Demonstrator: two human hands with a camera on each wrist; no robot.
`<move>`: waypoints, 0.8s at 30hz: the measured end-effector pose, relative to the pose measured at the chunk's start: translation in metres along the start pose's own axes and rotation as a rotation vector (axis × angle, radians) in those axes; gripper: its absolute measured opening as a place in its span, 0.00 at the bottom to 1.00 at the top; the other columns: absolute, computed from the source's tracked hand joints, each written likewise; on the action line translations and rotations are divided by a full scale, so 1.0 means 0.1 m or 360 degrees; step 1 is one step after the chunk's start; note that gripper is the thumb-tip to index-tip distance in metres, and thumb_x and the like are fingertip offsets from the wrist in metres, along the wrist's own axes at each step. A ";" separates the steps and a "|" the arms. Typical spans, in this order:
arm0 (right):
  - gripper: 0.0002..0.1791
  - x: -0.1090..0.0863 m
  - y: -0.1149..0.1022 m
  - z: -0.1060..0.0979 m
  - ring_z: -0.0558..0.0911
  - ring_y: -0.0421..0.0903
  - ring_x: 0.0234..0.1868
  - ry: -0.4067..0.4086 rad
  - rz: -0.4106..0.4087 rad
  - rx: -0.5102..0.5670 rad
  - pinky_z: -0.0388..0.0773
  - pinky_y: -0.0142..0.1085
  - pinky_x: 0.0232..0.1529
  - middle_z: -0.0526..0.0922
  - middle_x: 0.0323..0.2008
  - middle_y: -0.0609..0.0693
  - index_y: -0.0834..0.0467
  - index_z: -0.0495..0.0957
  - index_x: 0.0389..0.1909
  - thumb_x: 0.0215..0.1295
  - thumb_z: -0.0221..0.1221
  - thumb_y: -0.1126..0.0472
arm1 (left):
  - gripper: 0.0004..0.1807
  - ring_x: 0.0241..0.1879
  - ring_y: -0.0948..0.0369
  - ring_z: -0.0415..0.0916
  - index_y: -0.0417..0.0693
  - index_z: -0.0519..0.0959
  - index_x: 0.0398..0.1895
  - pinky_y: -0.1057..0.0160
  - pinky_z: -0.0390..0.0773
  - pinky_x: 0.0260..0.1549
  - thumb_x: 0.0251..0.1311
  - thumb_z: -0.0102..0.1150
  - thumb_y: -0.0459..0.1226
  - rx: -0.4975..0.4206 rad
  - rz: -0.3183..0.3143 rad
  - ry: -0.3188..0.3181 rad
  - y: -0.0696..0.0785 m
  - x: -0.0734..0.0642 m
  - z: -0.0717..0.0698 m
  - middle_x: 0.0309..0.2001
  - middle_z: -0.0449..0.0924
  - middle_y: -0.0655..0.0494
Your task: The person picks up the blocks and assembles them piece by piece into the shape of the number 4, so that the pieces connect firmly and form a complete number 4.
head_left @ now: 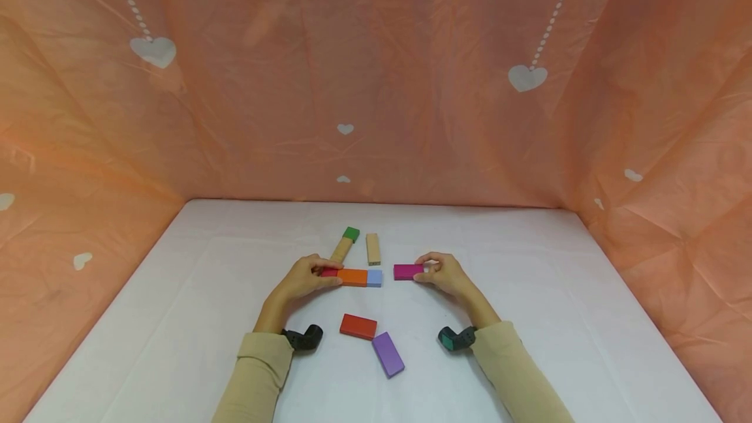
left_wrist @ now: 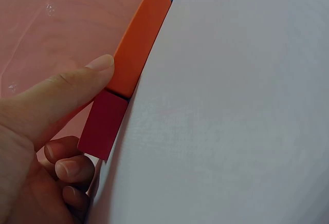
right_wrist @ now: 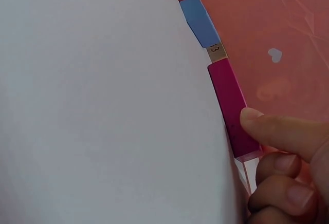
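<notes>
Near the middle of the table, an orange block (head_left: 354,277) lies end to end between a crimson block (left_wrist: 104,124) on its left and a light blue block (head_left: 374,278) on its right. My left hand (head_left: 305,276) pinches the orange block by its left end, thumb on the near side, with the crimson block inside the hand's curve. A magenta block (head_left: 405,272) lies to the right, apart from the light blue one. Thumb and fingers of my right hand (head_left: 445,274) grip its right end. Both hands partly cover their blocks.
Behind the row, a plain wooden block (head_left: 343,249) meets a green block (head_left: 351,234); another plain wooden block (head_left: 373,249) lies beside them. Nearer me are a red block (head_left: 358,326) and a purple block (head_left: 388,354). Orange curtains (head_left: 376,96) surround the white table (head_left: 517,247).
</notes>
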State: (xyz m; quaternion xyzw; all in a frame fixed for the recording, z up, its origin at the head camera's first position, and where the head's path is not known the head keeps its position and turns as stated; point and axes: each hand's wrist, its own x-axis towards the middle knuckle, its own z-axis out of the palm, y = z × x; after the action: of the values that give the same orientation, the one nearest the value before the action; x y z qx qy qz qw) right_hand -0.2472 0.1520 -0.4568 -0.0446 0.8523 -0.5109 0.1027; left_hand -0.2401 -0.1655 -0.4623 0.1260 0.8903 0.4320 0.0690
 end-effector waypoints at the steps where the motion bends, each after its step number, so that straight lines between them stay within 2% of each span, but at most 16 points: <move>1: 0.17 0.00 0.00 0.00 0.58 0.35 0.15 0.0001 -0.0008 -0.0001 0.54 0.27 0.18 0.62 0.10 0.40 0.66 0.79 0.45 0.54 0.66 0.67 | 0.18 0.37 0.59 0.64 0.43 0.84 0.47 0.65 0.63 0.35 0.52 0.70 0.39 0.0001 0.0001 0.0001 0.00 0.00 0.00 0.34 0.74 0.47; 14: 0.17 -0.04 -0.01 0.01 0.58 0.35 0.15 -0.0048 0.0000 0.0025 0.55 0.27 0.19 0.62 0.10 0.40 0.67 0.78 0.44 0.53 0.67 0.67 | 0.18 0.37 0.59 0.64 0.43 0.84 0.47 0.65 0.63 0.35 0.52 0.70 0.39 -0.0002 -0.0008 0.0012 0.00 0.00 0.01 0.35 0.76 0.47; 24: 0.17 -0.05 0.00 0.02 0.58 0.34 0.15 -0.0106 -0.0035 0.0010 0.54 0.27 0.19 0.61 0.10 0.40 0.67 0.77 0.44 0.54 0.67 0.67 | 0.18 0.37 0.58 0.64 0.44 0.84 0.47 0.63 0.62 0.36 0.53 0.70 0.40 -0.0010 -0.0029 -0.0004 0.01 -0.01 -0.01 0.33 0.72 0.49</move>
State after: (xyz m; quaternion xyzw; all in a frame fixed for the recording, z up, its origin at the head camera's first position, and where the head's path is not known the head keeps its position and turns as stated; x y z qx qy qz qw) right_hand -0.2417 0.1508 -0.4570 -0.0705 0.8463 -0.5128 0.1255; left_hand -0.2395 -0.1654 -0.4610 0.1181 0.8901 0.4339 0.0745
